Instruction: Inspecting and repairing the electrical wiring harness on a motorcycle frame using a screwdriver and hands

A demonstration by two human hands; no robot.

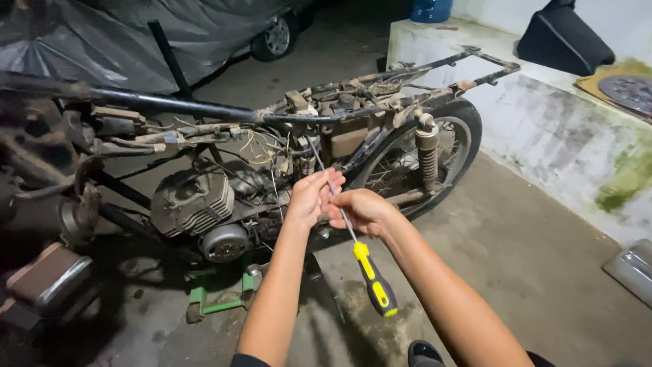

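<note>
A stripped motorcycle frame (204, 109) with its engine (193, 200) and rear wheel (435, 146) stands on a green stand (217, 299). A long screwdriver with a yellow and black handle (375, 285) points up toward the loose wires under the frame. My right hand (363, 209) grips its metal shaft partway up, with the handle hanging below. My left hand (309, 197) is closed beside it, fingers touching the shaft and the right hand's fingers. The screwdriver's tip reaches into the wiring near the battery area.
A stained white concrete ledge (543, 129) runs along the right, carrying a black seat (564, 37) and a round metal disc (628, 92). A covered car (136, 41) is parked behind. A chrome part (631, 268) lies at the right edge. My foot (424, 353) shows at the bottom.
</note>
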